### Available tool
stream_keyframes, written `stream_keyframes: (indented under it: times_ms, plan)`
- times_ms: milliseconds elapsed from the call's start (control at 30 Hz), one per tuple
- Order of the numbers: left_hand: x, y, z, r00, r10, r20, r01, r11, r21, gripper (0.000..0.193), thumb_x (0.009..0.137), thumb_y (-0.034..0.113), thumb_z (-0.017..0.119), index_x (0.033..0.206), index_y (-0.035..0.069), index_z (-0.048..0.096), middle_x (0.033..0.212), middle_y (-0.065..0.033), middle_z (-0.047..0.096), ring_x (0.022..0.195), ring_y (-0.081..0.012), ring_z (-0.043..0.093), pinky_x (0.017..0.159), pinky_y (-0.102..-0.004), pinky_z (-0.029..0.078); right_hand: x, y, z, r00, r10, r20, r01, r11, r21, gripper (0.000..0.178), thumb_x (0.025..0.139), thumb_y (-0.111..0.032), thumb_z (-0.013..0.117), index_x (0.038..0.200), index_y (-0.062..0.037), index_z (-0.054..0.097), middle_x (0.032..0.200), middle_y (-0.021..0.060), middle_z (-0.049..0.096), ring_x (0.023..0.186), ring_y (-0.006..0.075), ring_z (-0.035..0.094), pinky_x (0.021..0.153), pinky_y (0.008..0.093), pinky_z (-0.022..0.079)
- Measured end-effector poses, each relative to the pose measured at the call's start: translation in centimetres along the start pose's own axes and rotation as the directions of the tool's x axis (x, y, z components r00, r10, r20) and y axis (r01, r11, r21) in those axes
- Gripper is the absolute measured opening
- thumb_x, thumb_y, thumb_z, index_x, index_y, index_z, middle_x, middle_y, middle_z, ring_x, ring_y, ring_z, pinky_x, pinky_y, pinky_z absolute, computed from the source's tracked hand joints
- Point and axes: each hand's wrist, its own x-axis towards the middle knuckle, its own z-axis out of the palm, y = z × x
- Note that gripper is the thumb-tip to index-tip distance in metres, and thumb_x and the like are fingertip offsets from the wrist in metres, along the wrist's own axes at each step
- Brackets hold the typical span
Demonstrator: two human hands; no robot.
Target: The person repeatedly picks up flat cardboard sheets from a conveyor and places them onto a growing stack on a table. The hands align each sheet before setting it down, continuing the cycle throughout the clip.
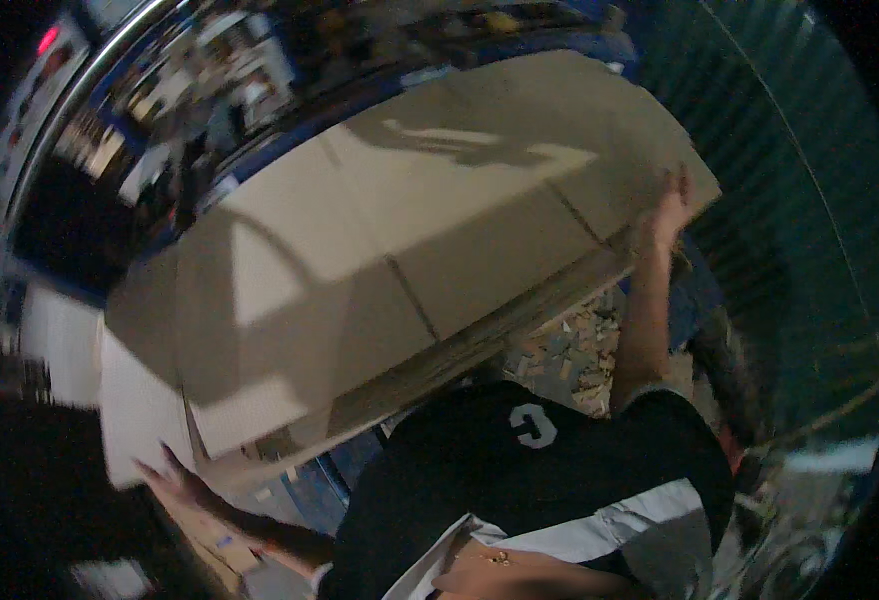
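Note:
A wide stack of flat brown cardboard box blanks (360, 260) lies in front of me, slanting up to the right. Slots and crease lines run across the top sheet, and several layers show along the near edge. My right hand (670, 208) rests at the right end of the stack, its fingers stretched out over the top sheet. At the near left corner, my left hand (178, 485) has its thumb and fingers spread beside a flap edge. Whether its fingertips touch the cardboard is hard to tell.
Small cardboard scraps (570, 355) litter the floor below the stack's near right edge. A green corrugated wall (790, 200) stands to the right. Beyond the stack are a blue frame (310, 130) and blurred clutter, with a curved metal rail (90, 85) at far left.

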Motion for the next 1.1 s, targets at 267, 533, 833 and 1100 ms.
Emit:
stream_keyframes:
  times_ms: [267,533,833,1100]
  plan:
    - [5.0,-1.6,0.3,0.955,-0.293,0.038,0.243,0.706,-0.665,0.024,0.085,0.007,0.055,0.105,-0.005,0.051,0.102,-0.0141,0.055,0.097,-0.0235,0.054,0.076,-0.0333,0.050,8.1,-0.1,-1.2,0.958,0.134,0.252,-0.200,0.945,0.260,0.041,0.085,-0.014,0.058,0.122,-0.0024,0.044,0.110,0.0109,0.055,0.096,0.0235,0.055,0.079,0.0361,0.046]
    - [-5.8,2.4,-0.3,0.936,-0.339,0.093,0.334,0.776,-0.536,0.026,0.081,0.008,0.059,0.104,-0.004,0.057,0.102,-0.0151,0.059,0.091,-0.0194,0.057,0.080,-0.0351,0.048,-7.6,-12.9,-3.2,0.873,-0.074,0.481,0.391,0.695,-0.603,0.035,0.084,-0.018,0.059,0.113,0.0008,0.053,0.104,0.0107,0.059,0.093,0.0184,0.055,0.085,0.0326,0.043]
    - [-9.2,9.8,4.2,0.447,0.392,0.804,-0.653,0.757,-0.007,0.043,0.077,0.004,0.056,0.117,0.016,0.059,0.130,-0.0102,0.049,0.123,-0.0297,0.043,0.105,-0.0448,0.028,-16.8,-6.8,0.0,-0.203,-0.076,0.976,0.789,0.577,0.209,0.036,0.076,-0.001,0.051,0.107,-0.0162,0.063,0.122,0.0078,0.056,0.118,0.0304,0.048,0.098,0.0478,0.035]
    - [-6.3,8.9,6.3,0.387,0.467,0.795,-0.719,0.693,-0.056,0.054,0.072,0.004,0.058,0.124,0.017,0.054,0.134,-0.0090,0.045,0.126,-0.0300,0.038,0.106,-0.0478,0.026,-13.8,-4.7,3.1,-0.305,-0.076,0.949,0.792,0.533,0.297,0.035,0.081,-0.015,0.055,0.116,-0.0144,0.058,0.129,0.0077,0.050,0.121,0.0296,0.044,0.102,0.0482,0.030]
